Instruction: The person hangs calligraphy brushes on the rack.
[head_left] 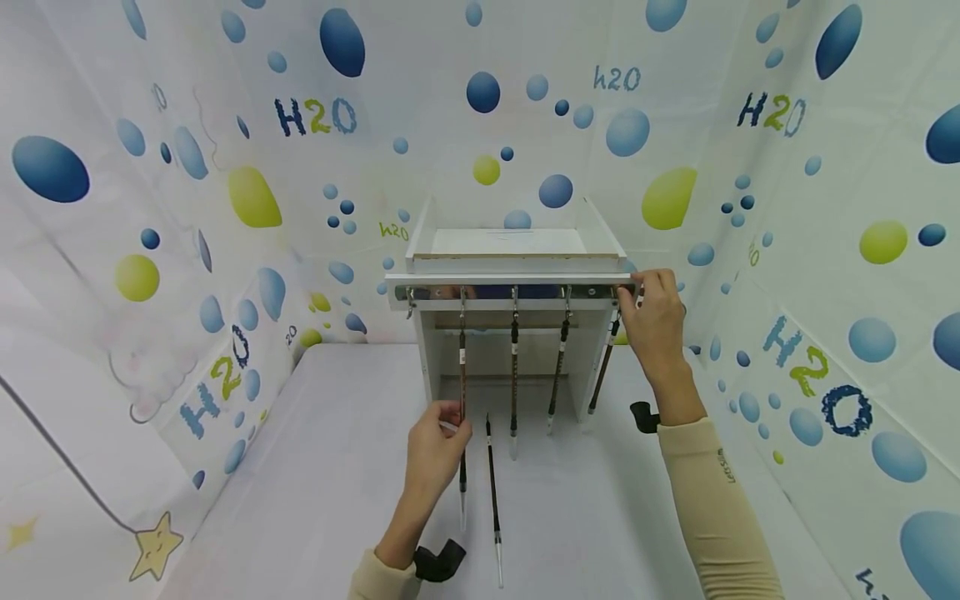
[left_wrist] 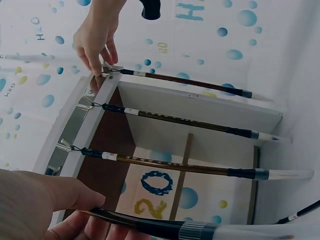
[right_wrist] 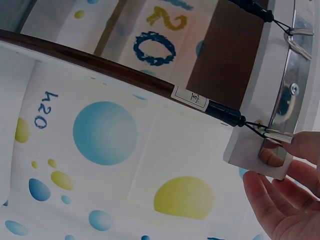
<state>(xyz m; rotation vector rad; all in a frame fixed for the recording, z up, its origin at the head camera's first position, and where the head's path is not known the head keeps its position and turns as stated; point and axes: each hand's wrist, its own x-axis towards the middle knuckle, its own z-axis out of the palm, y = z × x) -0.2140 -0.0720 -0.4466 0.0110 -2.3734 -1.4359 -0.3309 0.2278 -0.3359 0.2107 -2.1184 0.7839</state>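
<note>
A white wooden rack (head_left: 506, 267) carries a shiny metal hook rail (head_left: 540, 292) along its front. Several calligraphy brushes (head_left: 514, 358) hang from the hooks by loops, tips down. My left hand (head_left: 438, 446) pinches the handle of the left-hand hanging brush (head_left: 462, 367) between thumb and fingers. At the rail's right end, my right hand (head_left: 654, 321) grips the rack's edge. In the right wrist view, its thumb lies on the last hook (right_wrist: 277, 135), with the other fingers around the board's end; the looped brush (right_wrist: 125, 72) hangs there. The far-left hook (head_left: 410, 302) bears no brush.
One more brush (head_left: 493, 492) lies on the white tabletop (head_left: 337, 500) in front of the rack, just right of my left hand. An open tray (head_left: 517, 242) tops the rack. Behind and on both sides hangs a bubble-patterned curtain (head_left: 450, 83).
</note>
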